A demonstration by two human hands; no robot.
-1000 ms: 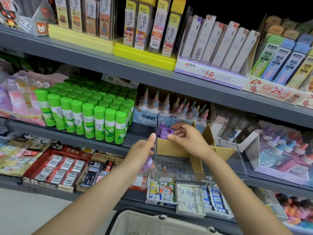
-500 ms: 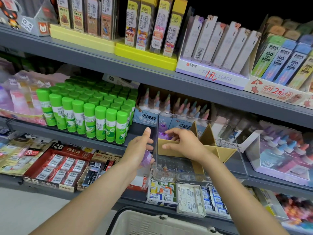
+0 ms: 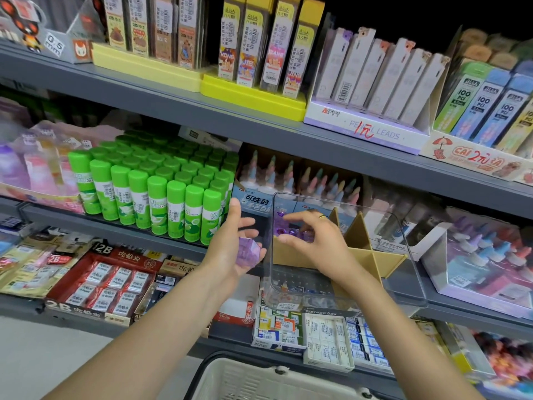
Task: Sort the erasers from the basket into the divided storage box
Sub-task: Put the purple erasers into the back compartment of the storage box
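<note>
A clear storage box point(image 3: 403, 255) with tan cardboard dividers point(image 3: 357, 235) stands on the middle shelf. Several purple erasers point(image 3: 291, 229) lie in its far left compartment. My right hand point(image 3: 311, 241) hovers inside the box just above them, fingers spread and nothing in it. My left hand point(image 3: 233, 241) is just left of the box, palm up, cupping purple erasers point(image 3: 248, 252). The white basket point(image 3: 259, 379) sits at the bottom edge of the view, its inside mostly out of frame.
Green glue sticks point(image 3: 161, 194) fill the shelf left of the box. Boxed white erasers point(image 3: 326, 339) and red 2B eraser packs point(image 3: 106, 281) sit on the shelf below. Coloured glue bottles point(image 3: 484, 252) stand right of the box. Pencil leads point(image 3: 375, 82) line the upper shelf.
My right hand let go of a purple eraser in the far left compartment and lifted with fingers spread. My left hand turned palm up and drew slightly away from the box.
</note>
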